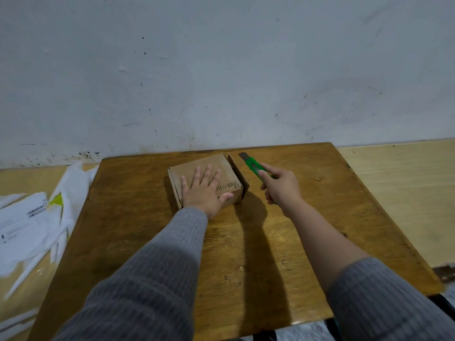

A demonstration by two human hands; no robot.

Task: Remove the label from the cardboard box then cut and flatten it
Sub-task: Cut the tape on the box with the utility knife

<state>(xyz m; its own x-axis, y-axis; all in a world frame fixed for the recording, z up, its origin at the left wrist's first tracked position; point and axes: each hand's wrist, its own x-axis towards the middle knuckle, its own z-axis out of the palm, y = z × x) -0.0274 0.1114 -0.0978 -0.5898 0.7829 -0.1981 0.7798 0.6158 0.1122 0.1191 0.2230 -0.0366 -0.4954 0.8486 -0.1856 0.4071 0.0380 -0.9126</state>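
A small brown cardboard box (216,166) lies at the far middle of the wooden table (246,242), with handwriting on its top and its right side flap (237,172) standing open. My left hand (204,190) rests flat on the box top, fingers spread. To the right of the box, my right hand (280,185) grips a green utility knife (254,167). Its blade is extended and points away toward the wall, just beside the open flap.
White papers and torn labels (29,225) are piled on the floor to the left of the table. A grey-white wall (221,70) rises directly behind the table. Pale wooden floor (398,193) shows on the right.
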